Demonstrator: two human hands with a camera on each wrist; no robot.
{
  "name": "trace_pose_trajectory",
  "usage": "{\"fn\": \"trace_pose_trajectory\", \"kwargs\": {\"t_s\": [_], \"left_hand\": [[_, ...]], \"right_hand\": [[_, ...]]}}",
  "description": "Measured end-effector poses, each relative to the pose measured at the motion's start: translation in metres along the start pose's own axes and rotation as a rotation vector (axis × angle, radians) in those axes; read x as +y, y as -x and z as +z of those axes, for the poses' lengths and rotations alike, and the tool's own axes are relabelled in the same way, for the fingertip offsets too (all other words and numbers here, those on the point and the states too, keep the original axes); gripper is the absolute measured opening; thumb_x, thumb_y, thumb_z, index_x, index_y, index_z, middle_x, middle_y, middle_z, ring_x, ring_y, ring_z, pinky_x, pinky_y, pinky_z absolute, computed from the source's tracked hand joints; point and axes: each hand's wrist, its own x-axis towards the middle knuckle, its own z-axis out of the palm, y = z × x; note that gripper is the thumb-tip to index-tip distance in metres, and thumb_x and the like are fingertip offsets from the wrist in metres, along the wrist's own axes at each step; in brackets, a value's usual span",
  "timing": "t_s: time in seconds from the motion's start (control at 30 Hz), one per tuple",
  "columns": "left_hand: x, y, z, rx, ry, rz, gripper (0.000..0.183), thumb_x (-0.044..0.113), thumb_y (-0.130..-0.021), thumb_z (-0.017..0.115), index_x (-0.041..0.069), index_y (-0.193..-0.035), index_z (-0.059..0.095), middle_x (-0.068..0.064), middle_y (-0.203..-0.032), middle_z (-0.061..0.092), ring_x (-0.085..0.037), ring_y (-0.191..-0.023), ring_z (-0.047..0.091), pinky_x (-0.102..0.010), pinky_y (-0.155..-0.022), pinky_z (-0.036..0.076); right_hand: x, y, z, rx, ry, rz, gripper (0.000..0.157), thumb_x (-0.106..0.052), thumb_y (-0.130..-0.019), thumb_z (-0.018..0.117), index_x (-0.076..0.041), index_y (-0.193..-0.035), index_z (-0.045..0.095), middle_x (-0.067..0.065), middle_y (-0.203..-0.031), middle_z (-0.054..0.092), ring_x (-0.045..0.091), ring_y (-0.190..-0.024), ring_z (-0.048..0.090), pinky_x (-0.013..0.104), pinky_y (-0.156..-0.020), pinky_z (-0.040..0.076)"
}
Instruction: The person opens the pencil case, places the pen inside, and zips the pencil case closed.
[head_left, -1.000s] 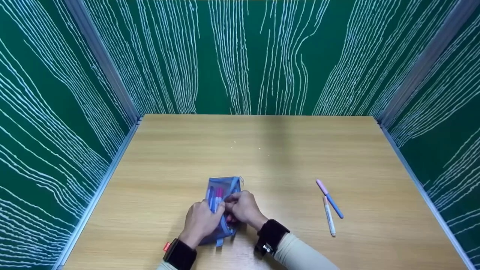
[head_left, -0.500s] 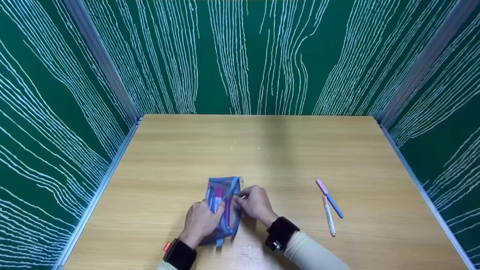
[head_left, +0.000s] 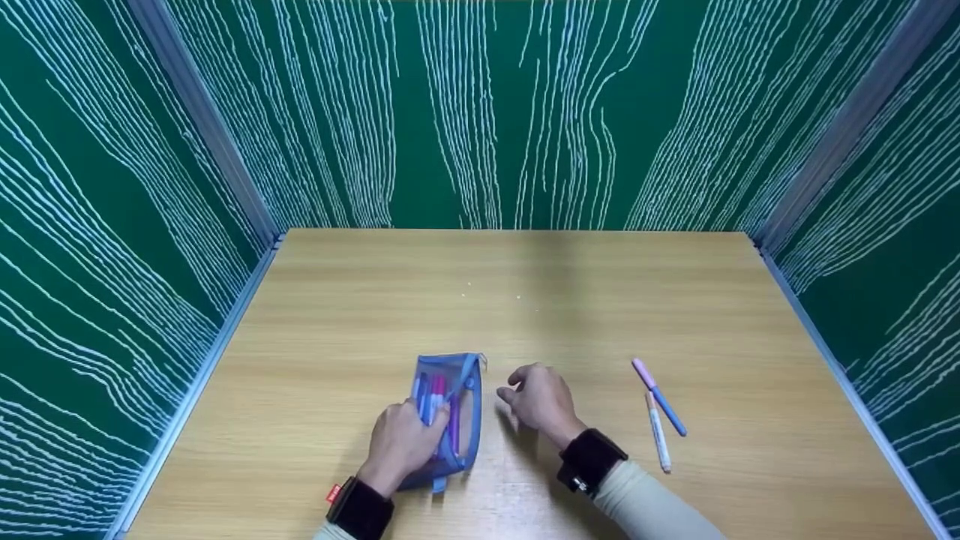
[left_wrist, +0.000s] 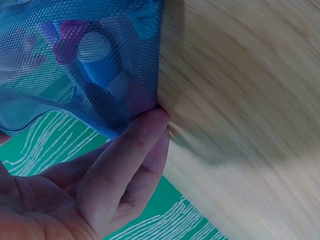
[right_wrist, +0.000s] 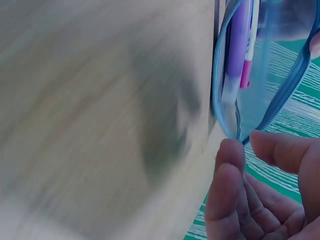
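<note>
Left hand (head_left: 401,442) gripped the blue mesh pencil case (head_left: 450,363), which sat on the wooden table (head_left: 360,300), zip side gaping. Right hand (head_left: 541,401) was just right of the case, free, fingers loosely bent. Purple pen (head_left: 454,429) and magenta-capped pen (head_left: 437,394) inside the case; pink-capped blue marker (head_left: 660,397) and white marker (head_left: 659,436) lay well right of it.

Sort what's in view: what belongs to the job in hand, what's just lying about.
Part of the job:
blue mesh pouch, held by the left hand
purple pen and pink-capped pen inside it
probably the pink-and-blue pen and pale pen on the table, untouched but similar

Just lying about:
small white specks on the table, apparently
</note>
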Motion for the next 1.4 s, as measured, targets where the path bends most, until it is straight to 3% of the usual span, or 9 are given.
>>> {"fn": "trace_pose_trajectory", "kwargs": {"t_s": [0.3, 0.57, 0.73, 0.93, 1.1, 1.27, 1.4], "left_hand": [[0.001, 0.0, -0.001, -0.006, 0.009, -0.013, 0.044, 0.048, -0.099, 0.058, 0.014, -0.073, 0.055, 0.003, -0.061, 0.054, -0.011, -0.049, 0.051, -0.029, -0.047, 0.043], [0.002, 0.0, -0.001, -0.013, 0.015, -0.02, 0.044, 0.049, -0.1, 0.057, 0.014, -0.073, 0.055, 0.004, -0.061, 0.054, -0.01, -0.048, 0.052, -0.029, -0.047, 0.044], [0.001, 0.0, -0.001, 0.0, 0.012, -0.002, 0.043, 0.048, -0.099, 0.058, 0.014, -0.074, 0.055, 0.004, -0.06, 0.053, -0.009, -0.048, 0.051, -0.029, -0.047, 0.042], [0.002, 0.0, -0.001, -0.007, 0.019, -0.007, 0.044, 0.048, -0.099, 0.059, 0.013, -0.073, 0.054, 0.005, -0.059, 0.052, -0.008, -0.046, 0.05, -0.028, -0.045, 0.041], [0.003, 0.001, -0.002, -0.02, 0.034, -0.03, 0.043, 0.048, -0.099, 0.058, 0.014, -0.074, 0.054, 0.005, -0.059, 0.053, -0.008, -0.046, 0.05, -0.027, -0.044, 0.042], [0.003, 0.001, -0.003, -0.032, 0.05, -0.028, 0.043, 0.047, -0.1, 0.058, 0.013, -0.074, 0.055, 0.004, -0.06, 0.054, -0.008, -0.046, 0.052, -0.028, -0.044, 0.044], [0.003, 0.001, -0.003, -0.042, 0.061, -0.028, 0.042, 0.047, -0.1, 0.057, 0.013, -0.075, 0.055, 0.004, -0.06, 0.056, -0.009, -0.046, 0.053, -0.028, -0.044, 0.045]], "right_hand": [[0.015, 0.001, -0.021, 0.006, 0.089, 0.049, 0.035, -0.032, -0.083, 0.085, -0.007, -0.106, 0.076, 0.005, -0.085, 0.075, 0.02, -0.073, 0.068, 0.042, -0.073, 0.055], [0.028, -0.001, -0.04, 0.046, 0.162, 0.027, 0.038, -0.033, -0.083, 0.084, -0.003, -0.105, 0.076, 0.017, -0.1, 0.075, 0.025, -0.073, 0.068, 0.044, -0.071, 0.056], [0.039, -0.002, -0.052, 0.085, 0.209, 0.001, 0.039, -0.033, -0.083, 0.084, -0.001, -0.103, 0.077, 0.02, -0.1, 0.075, 0.032, -0.077, 0.071, 0.047, -0.072, 0.057], [0.054, -0.002, -0.068, 0.089, 0.229, 0.014, 0.04, -0.033, -0.083, 0.084, 0.0, -0.105, 0.076, 0.023, -0.101, 0.074, 0.03, -0.074, 0.071, 0.044, -0.068, 0.057], [0.068, -0.004, -0.085, 0.114, 0.255, 0.013, 0.039, -0.031, -0.083, 0.082, 0.002, -0.103, 0.076, 0.024, -0.101, 0.074, 0.038, -0.083, 0.072, 0.05, -0.074, 0.057], [0.079, -0.005, -0.105, 0.061, 0.337, 0.059, 0.034, -0.03, -0.084, 0.081, -0.003, -0.071, 0.066, 0.011, -0.071, 0.068, 0.026, -0.062, 0.062, 0.04, -0.056, 0.05], [0.085, -0.003, -0.122, -0.02, 0.436, 0.109, 0.039, -0.032, -0.085, 0.082, -0.007, -0.068, 0.057, 0.006, -0.064, 0.059, 0.019, -0.055, 0.055, 0.033, -0.049, 0.044]]}}
